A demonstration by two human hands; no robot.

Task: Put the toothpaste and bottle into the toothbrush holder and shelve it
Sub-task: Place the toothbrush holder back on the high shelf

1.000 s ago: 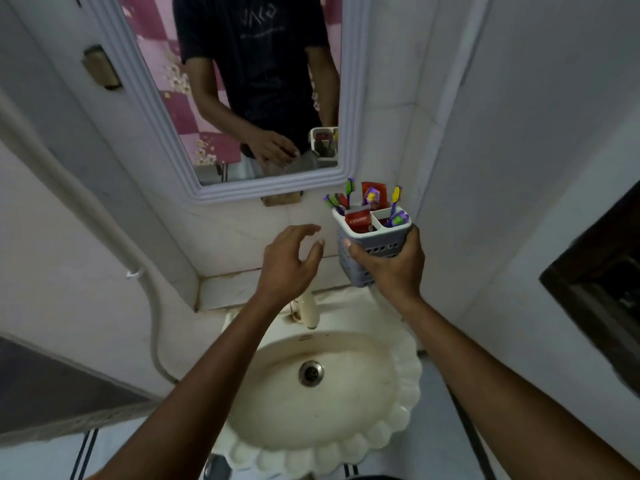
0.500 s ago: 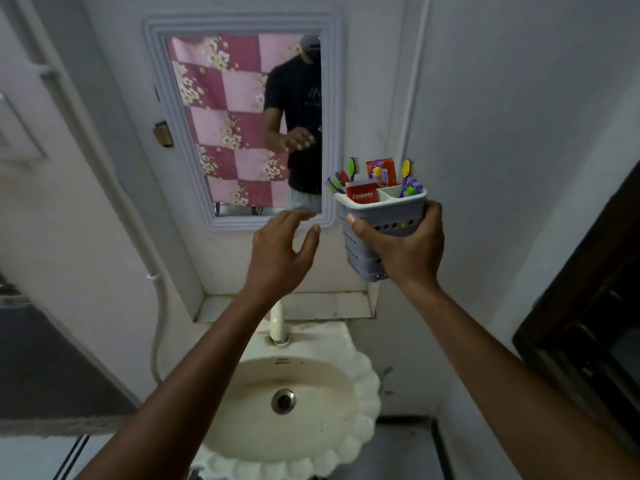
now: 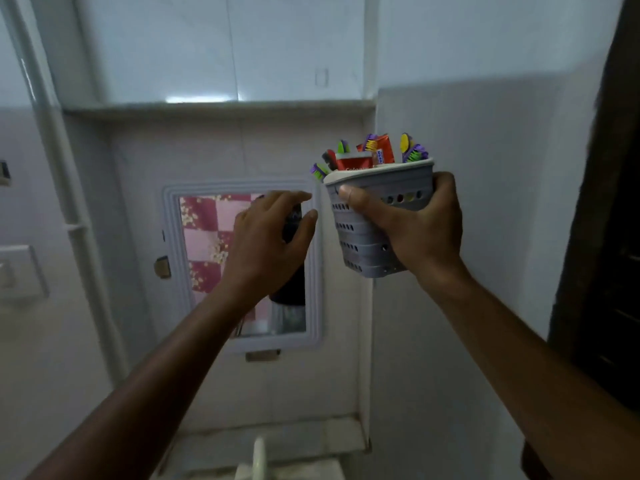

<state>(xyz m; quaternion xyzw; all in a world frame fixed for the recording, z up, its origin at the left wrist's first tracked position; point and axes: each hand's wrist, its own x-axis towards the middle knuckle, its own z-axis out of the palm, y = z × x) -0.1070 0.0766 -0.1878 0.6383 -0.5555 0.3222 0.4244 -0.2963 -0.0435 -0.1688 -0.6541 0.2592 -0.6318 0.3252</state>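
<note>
My right hand (image 3: 415, 230) grips a grey perforated toothbrush holder (image 3: 360, 244), raised in front of the wall and tilted slightly. Inside it stand a red toothpaste box (image 3: 353, 162), a second red pack (image 3: 382, 150) and several toothbrushes with purple, green and yellow heads (image 3: 412, 150). I cannot make out a bottle in the holder. My left hand (image 3: 270, 240) hovers just left of the holder, fingers spread and curled, holding nothing. A shelf ledge (image 3: 218, 107) runs across the wall above both hands.
A white-framed mirror (image 3: 201, 244) hangs on the wall behind my left hand. A white pipe (image 3: 55, 161) runs down the left. A tap (image 3: 258, 455) and the sink ledge show at the bottom. A dark wooden frame (image 3: 609, 237) stands at the right.
The view has tilted upward, so the sink has dropped nearly out of sight and the shelf ledge has come into view. Both hands have risen, the holder still in my right hand.
</note>
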